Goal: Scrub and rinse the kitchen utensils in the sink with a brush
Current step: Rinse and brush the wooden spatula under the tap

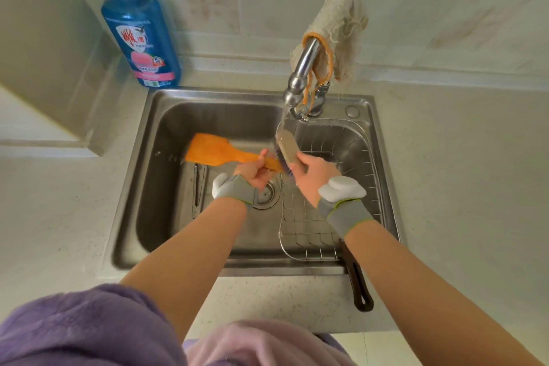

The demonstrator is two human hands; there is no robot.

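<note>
My left hand [255, 171] grips the handle of an orange spatula [211, 148], whose flat blade points left over the steel sink [154, 175]. My right hand [312, 174] holds a scrubbing brush [286, 144] with a pale back and purple bristles. The bristles press against the spatula's handle just right of my left hand. Water runs from the faucet [301, 74] onto the top of the brush. Metal tongs [198, 187] lie on the sink floor at the left.
A wire drain basket [312, 217] fills the sink's right half. A dark handle [358, 282] sticks out over the front rim. A blue detergent bottle [141, 36] stands at the back left. A cloth [338, 30] hangs on the faucet. The drain [267, 193] sits mid-sink.
</note>
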